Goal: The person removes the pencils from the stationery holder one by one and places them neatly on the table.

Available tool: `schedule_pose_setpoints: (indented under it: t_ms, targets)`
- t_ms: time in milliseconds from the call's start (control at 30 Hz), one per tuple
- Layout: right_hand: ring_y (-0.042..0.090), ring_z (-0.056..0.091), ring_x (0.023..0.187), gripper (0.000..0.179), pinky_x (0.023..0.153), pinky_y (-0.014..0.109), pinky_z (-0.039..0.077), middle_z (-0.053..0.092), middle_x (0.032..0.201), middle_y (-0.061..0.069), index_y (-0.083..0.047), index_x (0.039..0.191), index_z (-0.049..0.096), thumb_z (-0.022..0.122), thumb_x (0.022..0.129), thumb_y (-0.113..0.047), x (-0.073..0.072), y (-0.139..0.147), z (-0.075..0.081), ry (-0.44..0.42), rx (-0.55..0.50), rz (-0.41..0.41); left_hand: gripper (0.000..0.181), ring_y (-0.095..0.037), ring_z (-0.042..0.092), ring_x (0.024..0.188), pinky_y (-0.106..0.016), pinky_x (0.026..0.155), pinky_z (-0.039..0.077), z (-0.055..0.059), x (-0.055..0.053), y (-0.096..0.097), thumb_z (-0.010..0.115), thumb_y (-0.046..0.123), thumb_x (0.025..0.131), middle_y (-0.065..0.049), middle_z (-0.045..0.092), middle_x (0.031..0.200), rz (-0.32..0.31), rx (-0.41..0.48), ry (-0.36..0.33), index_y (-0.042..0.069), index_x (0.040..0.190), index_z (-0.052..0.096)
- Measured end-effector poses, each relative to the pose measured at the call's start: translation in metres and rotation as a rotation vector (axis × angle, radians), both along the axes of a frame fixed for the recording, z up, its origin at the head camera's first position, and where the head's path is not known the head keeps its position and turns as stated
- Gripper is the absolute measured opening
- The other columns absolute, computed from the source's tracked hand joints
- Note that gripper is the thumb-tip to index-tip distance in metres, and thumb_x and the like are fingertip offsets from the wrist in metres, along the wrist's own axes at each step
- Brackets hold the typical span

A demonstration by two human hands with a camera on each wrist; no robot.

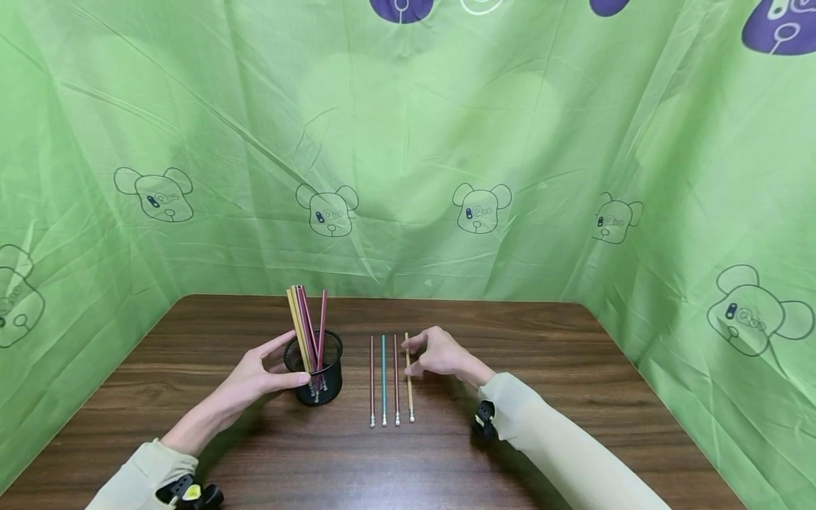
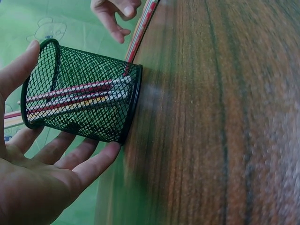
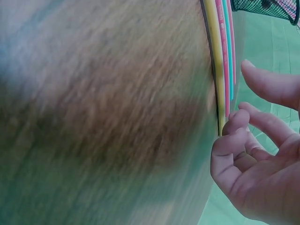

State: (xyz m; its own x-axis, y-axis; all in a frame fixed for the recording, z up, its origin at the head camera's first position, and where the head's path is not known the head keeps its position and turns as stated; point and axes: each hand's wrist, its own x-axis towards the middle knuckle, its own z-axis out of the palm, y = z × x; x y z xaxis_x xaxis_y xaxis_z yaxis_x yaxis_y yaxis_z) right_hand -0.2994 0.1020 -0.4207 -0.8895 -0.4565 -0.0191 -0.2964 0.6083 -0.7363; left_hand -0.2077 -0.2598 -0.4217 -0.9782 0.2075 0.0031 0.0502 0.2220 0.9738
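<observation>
My left hand (image 1: 258, 372) grips a black mesh pencil cup (image 1: 330, 388), its thumb at the near rim and the fingers round the far side. Several yellow and dark pink pencils (image 1: 306, 322) lean in the cup, eraser ends down. To the right of it, loose pencils lie in a row: a dark red one (image 1: 372, 382), a blue one (image 1: 384, 382), another dark red one (image 1: 397, 397) and a yellow one (image 1: 410, 397). Over the yellow pencil's far half is my right hand (image 1: 443, 353). The right wrist view shows its thumb (image 3: 272, 86) apart from the fingers, with the fingertips beside the pencil's end.
A dark wood-grain table (image 1: 268, 453) bears everything. Green fabric (image 1: 408, 262) printed with bear heads hangs round its back and sides. Both forearms wear light sleeves (image 1: 561, 439) with black wrist cameras.
</observation>
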Motion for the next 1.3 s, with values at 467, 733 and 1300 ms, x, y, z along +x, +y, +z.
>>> schedule_pose_setpoints:
  t_ms: [467,733,1300]
  targets:
    - [0.031,0.062,0.128,0.048,0.113,0.051,0.041,0.077,0.117,0.011,-0.001,0.124,0.077,0.091,0.079,-0.007,0.008,-0.013,0.019,0.013,-0.034,0.069,0.098,-0.043,0.052,0.137,-0.027,0.096,0.051,-0.001,-0.002,-0.001,0.085,0.019,0.090,-0.028,0.038,0.162,0.003,0.009,-0.002,0.007,0.167,0.027]
    - [0.024,0.060,0.128,0.043,0.112,0.047,0.043,0.076,0.122,0.008,-0.007,0.122,0.079,0.091,0.081,-0.011,0.012,-0.027,0.030,0.031,-0.050,0.073,0.098,-0.044,0.052,0.137,-0.027,0.097,0.051,0.000,-0.002,-0.001,0.085,0.020,0.091,-0.026,0.034,0.165,0.000,0.001,0.000,0.008,0.168,0.026]
    - [0.013,0.068,0.111,0.035,0.099,0.037,0.052,0.078,0.111,-0.006,-0.011,0.120,0.080,0.088,0.086,-0.015,0.022,-0.063,0.048,0.104,-0.090,0.118,0.097,-0.045,0.052,0.138,-0.028,0.097,0.051,-0.001,-0.002,-0.001,0.084,0.019,0.091,-0.026,0.034,0.165,-0.003,0.008,-0.007,0.008,0.168,0.025]
